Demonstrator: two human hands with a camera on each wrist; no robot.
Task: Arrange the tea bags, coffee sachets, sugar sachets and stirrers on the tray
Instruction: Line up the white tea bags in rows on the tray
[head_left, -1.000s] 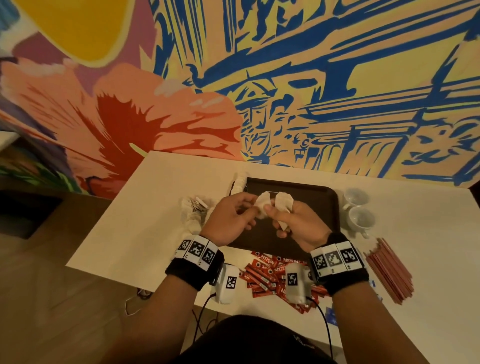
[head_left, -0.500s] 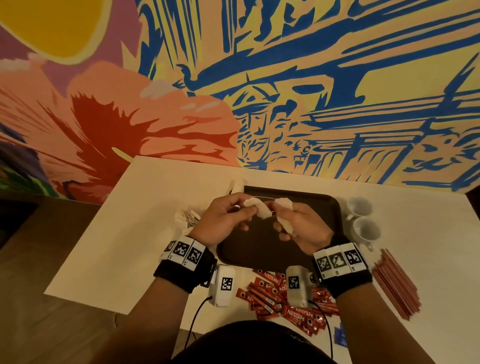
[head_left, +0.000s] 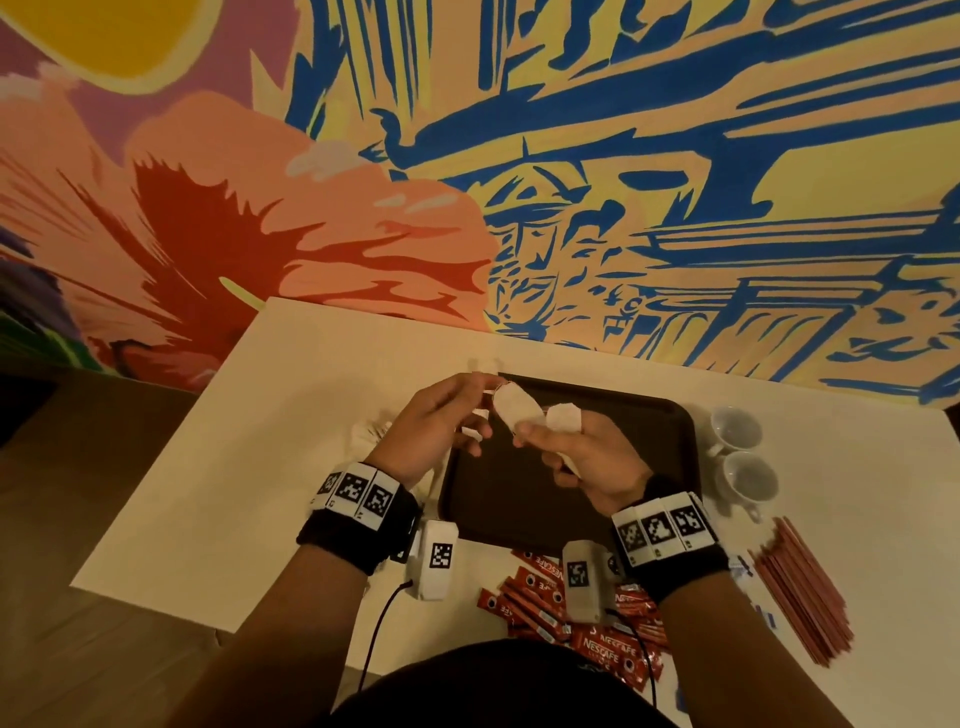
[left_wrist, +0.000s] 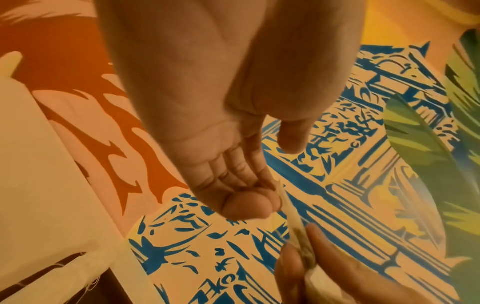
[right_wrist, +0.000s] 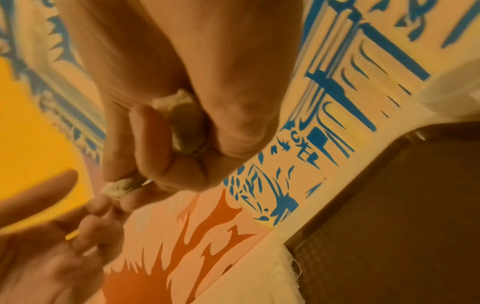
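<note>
Above the bare tray (head_left: 649, 441), my right hand (head_left: 587, 462) grips tea bags (head_left: 514, 410); my left hand (head_left: 436, 431) pinches one. Coffee sachets (head_left: 540, 603) and stirrers (head_left: 805, 592) wait on the surface (head_left: 260, 441) beside it.

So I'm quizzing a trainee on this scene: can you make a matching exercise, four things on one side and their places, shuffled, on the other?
Things:
1. Tea bags
2. Coffee sachets
3. Stirrers
4. Cups

Places:
A. On the table, right of the tray, toward the wall
B. Held in the hands above the tray
C. In a pile on the table, right of the sachets
D. Heaped on the table, in front of the tray, nearest the person

Pairs: 1-B, 2-D, 3-C, 4-A
</note>
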